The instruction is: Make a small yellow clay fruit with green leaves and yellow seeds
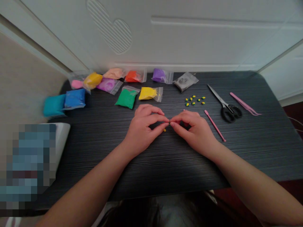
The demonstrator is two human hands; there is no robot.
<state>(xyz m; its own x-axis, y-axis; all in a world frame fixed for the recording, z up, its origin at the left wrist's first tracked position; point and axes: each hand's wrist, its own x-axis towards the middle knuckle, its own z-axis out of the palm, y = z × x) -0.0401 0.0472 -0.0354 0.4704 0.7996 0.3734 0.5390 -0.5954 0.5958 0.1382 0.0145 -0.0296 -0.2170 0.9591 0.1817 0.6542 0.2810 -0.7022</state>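
Observation:
My left hand [144, 126] and my right hand [193, 130] meet over the middle of the dark table [165, 164]. Both are pinched, fingertips touching around a tiny piece I cannot make out. A small yellow bit [164, 130] shows just below the fingertips. Several little yellow-and-green clay pieces [195, 100] lie just beyond my right hand. A thin pink tool [215, 125] lies right of that hand.
Bags of coloured clay line the back: green [127, 98], yellow [149, 93], purple [159, 75], red [133, 76], grey [185, 81], blue [74, 98], teal [54, 105]. Black scissors [226, 105] and pink tweezers [243, 104] lie at the right. A white wall panel stands behind.

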